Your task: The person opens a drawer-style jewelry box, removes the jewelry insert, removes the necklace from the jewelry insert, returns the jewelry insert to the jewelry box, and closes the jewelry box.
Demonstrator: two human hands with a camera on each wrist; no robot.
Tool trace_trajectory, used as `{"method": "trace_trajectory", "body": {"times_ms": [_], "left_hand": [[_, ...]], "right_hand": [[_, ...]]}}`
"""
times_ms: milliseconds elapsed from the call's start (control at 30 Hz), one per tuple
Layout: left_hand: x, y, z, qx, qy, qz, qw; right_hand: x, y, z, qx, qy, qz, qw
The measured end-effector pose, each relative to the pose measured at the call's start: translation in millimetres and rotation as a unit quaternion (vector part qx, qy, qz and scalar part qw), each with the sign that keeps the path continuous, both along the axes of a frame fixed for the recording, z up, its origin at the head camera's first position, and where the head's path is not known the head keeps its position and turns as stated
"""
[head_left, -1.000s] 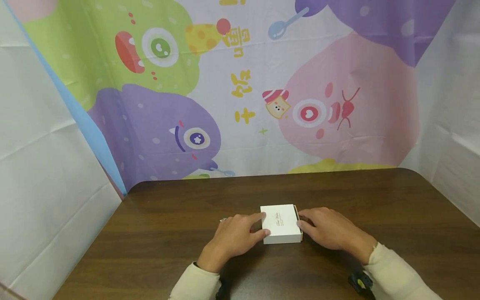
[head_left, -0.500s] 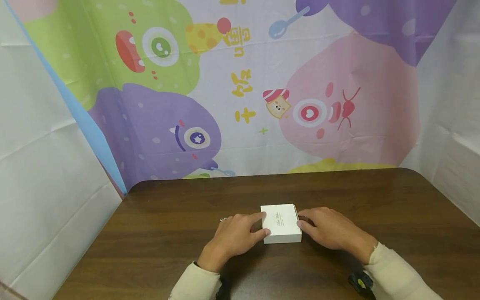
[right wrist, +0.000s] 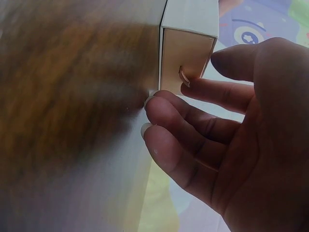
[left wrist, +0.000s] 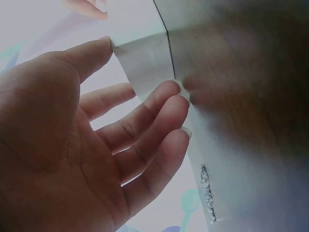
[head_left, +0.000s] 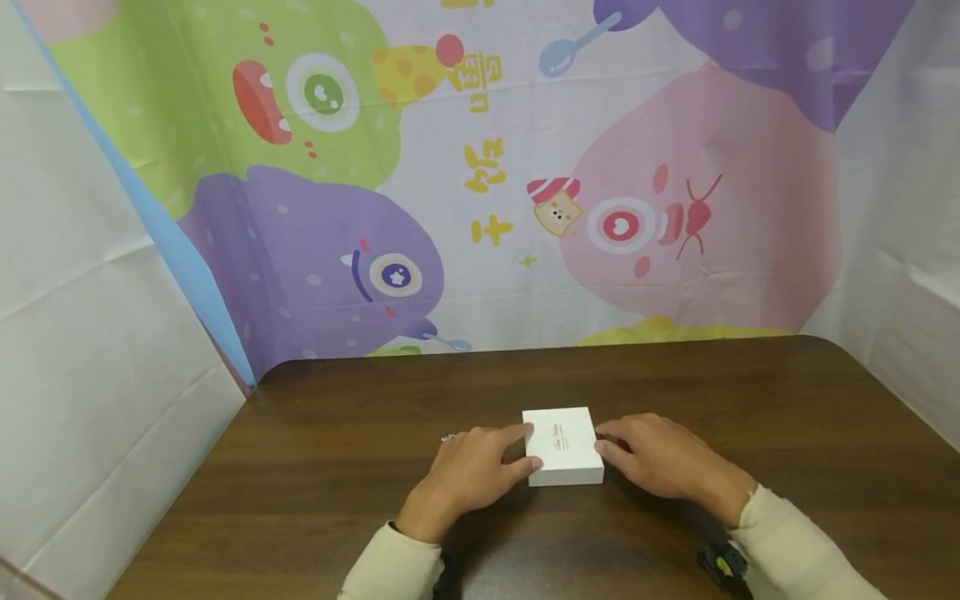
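A small white box (head_left: 564,446) with gold lettering on its lid lies flat on the brown table. At its left end, my left hand (head_left: 471,472) touches the top edge with thumb and index finger. My right hand (head_left: 663,457) has its thumb and index finger at the opposite end. In the right wrist view, that end is a copper-toned drawer front (right wrist: 186,58) with a small ribbon pull (right wrist: 183,76), sitting within the white sleeve. The index fingertip is beside the pull. Other fingers of both hands extend loosely near the tabletop. Inside the box is hidden.
A silver chain (left wrist: 207,193) lies on the table (head_left: 360,517) beyond my left hand, mostly hidden by it in the head view. A cartoon-printed cloth (head_left: 510,308) hangs behind the table; white cloth (head_left: 97,333) hangs at the sides.
The drawer end stuck out a little on the right one second ago; it has slid left into the white sleeve. Both hands have stayed nearly in place.
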State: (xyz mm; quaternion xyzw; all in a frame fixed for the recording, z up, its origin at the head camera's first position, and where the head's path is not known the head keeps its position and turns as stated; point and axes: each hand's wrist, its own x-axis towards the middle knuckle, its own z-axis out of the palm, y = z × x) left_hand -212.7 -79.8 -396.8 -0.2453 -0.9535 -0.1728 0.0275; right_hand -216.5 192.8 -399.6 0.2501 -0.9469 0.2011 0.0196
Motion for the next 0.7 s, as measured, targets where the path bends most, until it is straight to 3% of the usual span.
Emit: {"method": "trace_trajectory", "body": {"times_ms": [700], "left_hand": [[-1.2,-0.6,1.8,-0.002,0.001,0.001,1.0000]], "right_hand": [[-0.6,0.7,4.9,-0.007,-0.002,0.014,0.9999]]}}
